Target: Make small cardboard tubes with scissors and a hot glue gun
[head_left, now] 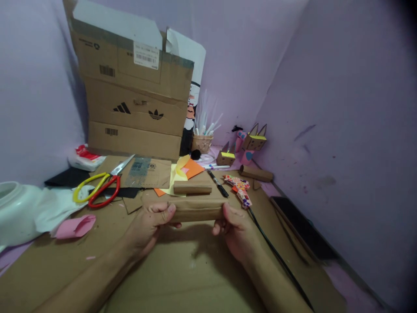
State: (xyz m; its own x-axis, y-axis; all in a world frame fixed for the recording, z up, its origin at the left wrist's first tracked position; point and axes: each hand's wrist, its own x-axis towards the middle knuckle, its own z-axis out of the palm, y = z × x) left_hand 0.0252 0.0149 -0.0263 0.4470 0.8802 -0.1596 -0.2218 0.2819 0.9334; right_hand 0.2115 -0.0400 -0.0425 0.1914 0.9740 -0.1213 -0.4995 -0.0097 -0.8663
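Both my hands hold a brown cardboard roll level over the cardboard work surface. My left hand grips its left end, thumb on top and fingers curled under. My right hand closes round its right end. A second, shorter cardboard roll lies just behind the held one. A black marker and a patterned glue gun with a black cord lie to the right of the rolls.
Yellow and red scissors lie at the left, near pink paper and a white container. A large printed carton stands at the back. A basket of pens and small cardboard figures sit by the wall.
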